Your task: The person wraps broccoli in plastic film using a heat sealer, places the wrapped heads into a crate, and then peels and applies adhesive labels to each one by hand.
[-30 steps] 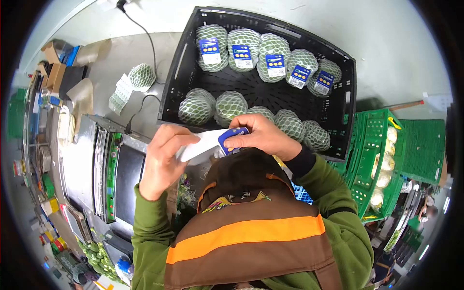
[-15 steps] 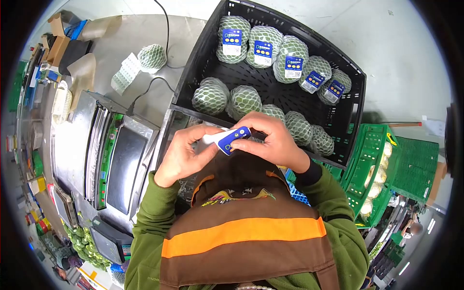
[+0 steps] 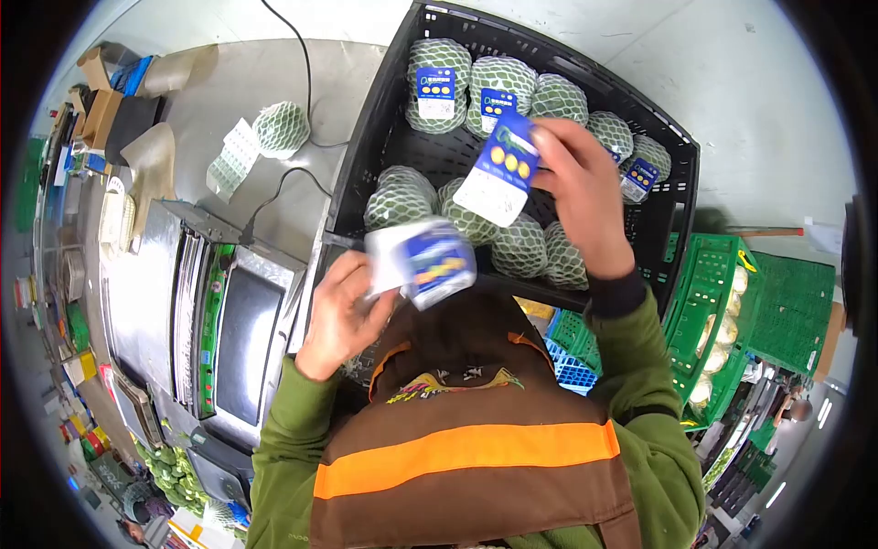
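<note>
My left hand [image 3: 343, 316] is closed on a stack of blue and white labels [image 3: 437, 261], blurred by motion, near the front left corner of the black crate [image 3: 368, 137]. Over the crate, my right hand [image 3: 585, 192] pinches a single blue and white label [image 3: 501, 169] by its upper edge. Beneath it lie two rows of net-wrapped green produce. Blue labels show on several pieces in the back row, such as the one at the back left [image 3: 439, 114]. The front row pieces [image 3: 400, 194] show no labels and are partly covered by my hands and the labels.
A net-wrapped piece [image 3: 280, 129] and a printed sheet [image 3: 233, 161] lie on the metal table [image 3: 352, 69] at the left, near a black cable. A metal machine [image 3: 242, 320] stands left of me. Green crates [image 3: 713, 320] are at the right.
My right hand has moved away from my left, up over the crate, with one label. The labels in my left hand now appear fanned and blurred.
</note>
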`<act>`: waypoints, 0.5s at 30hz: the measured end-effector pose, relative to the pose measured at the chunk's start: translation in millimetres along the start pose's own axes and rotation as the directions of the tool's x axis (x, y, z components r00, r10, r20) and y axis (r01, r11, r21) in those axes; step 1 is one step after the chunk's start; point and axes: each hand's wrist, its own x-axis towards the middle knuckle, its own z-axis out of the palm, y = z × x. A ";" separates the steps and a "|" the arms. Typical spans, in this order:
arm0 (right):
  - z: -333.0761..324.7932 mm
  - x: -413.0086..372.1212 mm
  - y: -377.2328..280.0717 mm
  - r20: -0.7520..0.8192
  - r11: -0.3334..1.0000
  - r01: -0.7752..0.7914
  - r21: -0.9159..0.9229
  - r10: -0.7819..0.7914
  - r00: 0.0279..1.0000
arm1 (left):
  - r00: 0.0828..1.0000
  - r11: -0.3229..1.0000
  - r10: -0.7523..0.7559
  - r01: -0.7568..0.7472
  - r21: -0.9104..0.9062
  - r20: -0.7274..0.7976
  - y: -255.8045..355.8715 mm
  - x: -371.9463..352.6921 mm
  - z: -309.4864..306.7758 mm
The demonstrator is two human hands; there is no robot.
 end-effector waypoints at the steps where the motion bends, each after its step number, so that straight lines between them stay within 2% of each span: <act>1: -4.6 22.2 15.5 0.131 0.981 -0.146 0.132 0.128 0.983 | 0.988 0.989 0.123 -0.114 0.094 -0.091 -5.0 -0.5 0.0; 3: -1.4 61.8 55.6 0.296 0.888 -0.432 0.156 0.375 0.879 | 0.999 0.998 -0.037 0.036 -0.057 -0.018 -18.7 -7.6 5.8; 5: -0.8 94.5 103.8 0.359 0.794 -0.581 0.176 0.498 0.789 | 0.993 0.992 0.109 -0.106 -0.073 0.039 -8.5 11.4 0.8; 6: 5.4 104.2 112.8 0.401 0.747 -0.632 0.207 0.525 0.751 | 0.993 0.992 0.120 -0.119 -0.045 0.017 -13.1 11.4 3.5; 7: 8.4 109.1 121.1 0.396 0.718 -0.662 0.216 0.555 0.731 | 0.992 0.991 0.126 -0.125 -0.036 0.016 -15.0 10.3 4.9; 9: 11.6 112.5 130.5 0.393 0.682 -0.702 0.204 0.600 0.697 | 0.981 0.987 0.155 -0.150 -0.051 0.116 -17.5 8.0 -4.1; 11: 17.6 115.5 140.8 0.398 0.677 -0.716 0.168 0.618 0.678 | 0.984 0.988 0.140 -0.131 -0.084 0.108 -11.7 9.6 -6.0; 13: 28.0 115.0 147.0 0.356 0.683 -0.723 0.101 0.654 0.668 | 0.987 0.973 0.163 -0.160 -0.164 0.005 -6.1 11.7 -4.3; 15: 37.1 114.5 159.1 0.322 0.713 -0.698 -0.066 0.677 0.662 | 0.993 0.966 0.116 -0.116 -0.231 -0.014 -5.3 9.2 -3.5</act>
